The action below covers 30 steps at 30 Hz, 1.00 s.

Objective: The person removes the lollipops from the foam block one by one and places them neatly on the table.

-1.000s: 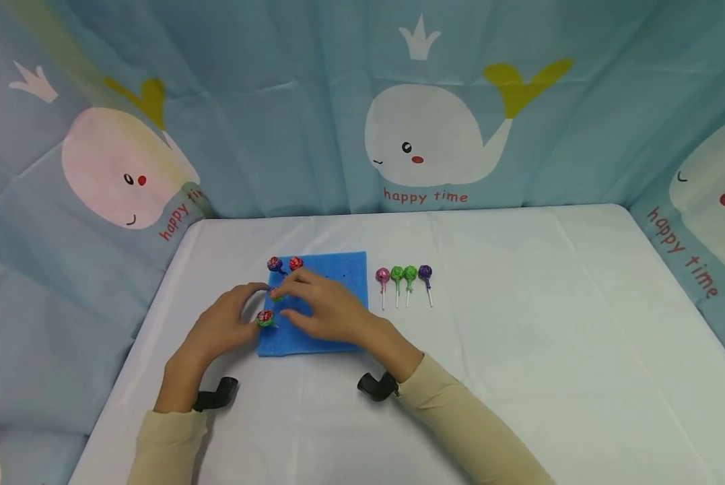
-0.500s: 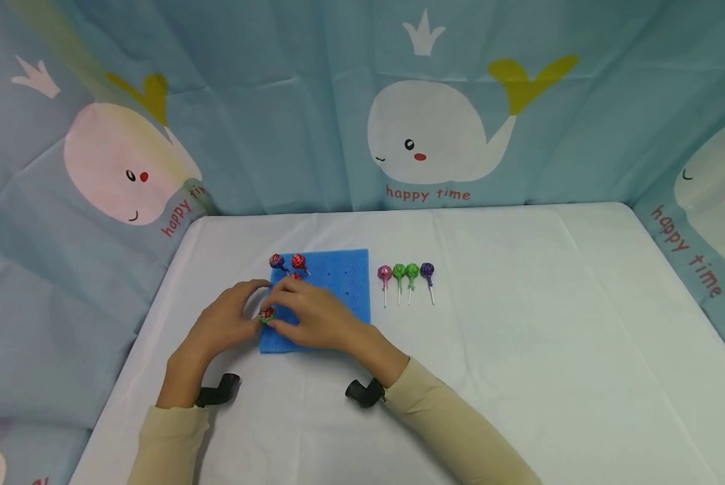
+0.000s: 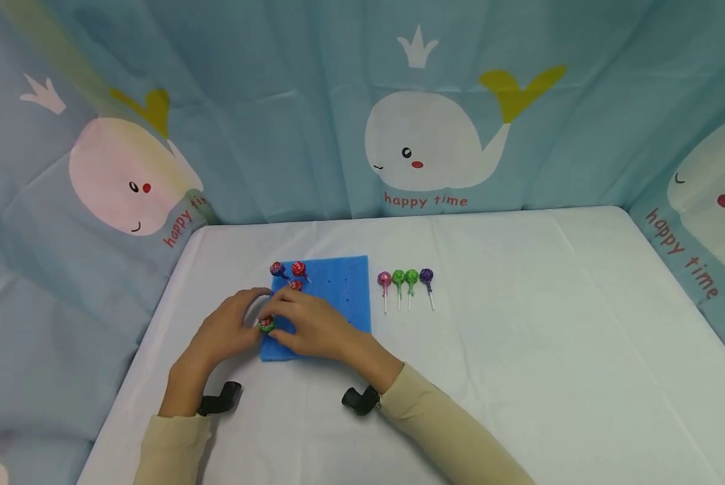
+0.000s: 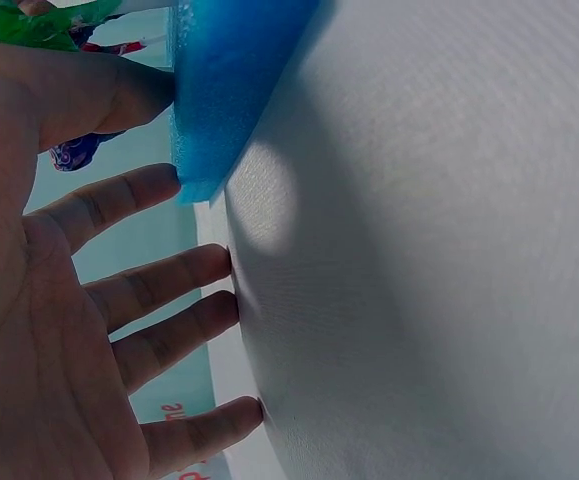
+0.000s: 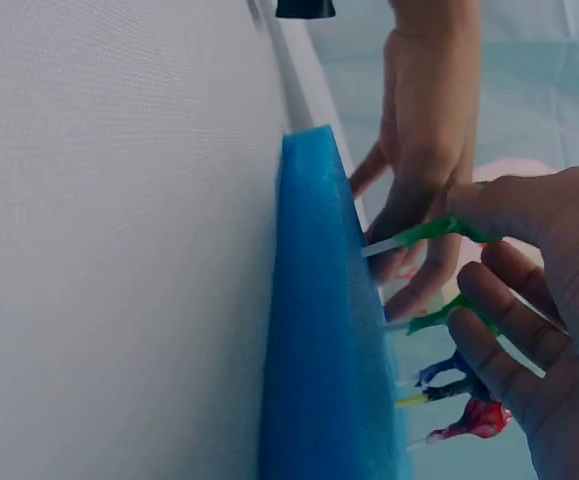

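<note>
A blue foam block [image 3: 338, 289] lies on the table with several lollipops stuck in it by their sticks. My right hand [image 3: 316, 323] pinches a green-wrapped lollipop [image 3: 266, 326] near the block's left front; its white stick meets the foam in the right wrist view, where a second green lollipop [image 5: 454, 315] stands behind. My left hand [image 3: 225, 327] steadies the block's left side, thumb and index finger [image 4: 129, 195] at its edge, the other fingers spread on the table. A blue-red lollipop [image 3: 277, 269] and red lollipops [image 3: 299, 269] stand at the far left.
Right of the block, a pink lollipop [image 3: 384, 279], two green lollipops [image 3: 405, 277] and a purple lollipop [image 3: 427, 276] lie in a row on the white tablecloth [image 3: 520, 323]. A whale-print curtain [image 3: 314, 135] hangs behind. Black wrist cameras [image 3: 360, 401] jut from both wrists.
My right hand has moved slightly left and toward me, from around the farther green lollipop to the front one, which it now pinches. My left hand has stayed at the block's edge.
</note>
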{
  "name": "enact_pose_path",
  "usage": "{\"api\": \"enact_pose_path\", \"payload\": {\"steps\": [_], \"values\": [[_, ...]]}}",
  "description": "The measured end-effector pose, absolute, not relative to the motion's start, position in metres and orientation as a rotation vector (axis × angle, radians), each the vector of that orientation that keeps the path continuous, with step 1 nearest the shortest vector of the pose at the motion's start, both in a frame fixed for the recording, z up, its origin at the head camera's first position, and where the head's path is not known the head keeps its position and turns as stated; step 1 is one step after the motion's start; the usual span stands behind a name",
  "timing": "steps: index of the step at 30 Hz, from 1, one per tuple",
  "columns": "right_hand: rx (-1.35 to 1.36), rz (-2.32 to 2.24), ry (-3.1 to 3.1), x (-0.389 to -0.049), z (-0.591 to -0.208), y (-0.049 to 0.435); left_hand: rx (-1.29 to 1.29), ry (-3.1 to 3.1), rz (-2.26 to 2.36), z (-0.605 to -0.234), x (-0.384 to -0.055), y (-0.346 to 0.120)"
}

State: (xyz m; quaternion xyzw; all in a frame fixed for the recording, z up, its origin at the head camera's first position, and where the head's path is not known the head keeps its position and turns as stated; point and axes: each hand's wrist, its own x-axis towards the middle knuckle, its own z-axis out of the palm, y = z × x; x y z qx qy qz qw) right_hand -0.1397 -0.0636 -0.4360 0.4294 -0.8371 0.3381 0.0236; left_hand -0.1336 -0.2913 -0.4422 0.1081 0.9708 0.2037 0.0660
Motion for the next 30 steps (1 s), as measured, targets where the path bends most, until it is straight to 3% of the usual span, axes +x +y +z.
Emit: {"api": "enact_pose_path", "payload": {"steps": [30], "values": [[1.232, 1.092, -2.498, -0.135, -0.432, -0.070, 0.339, 2.934, 0.636, -0.442, -0.135, -0.293]]}}
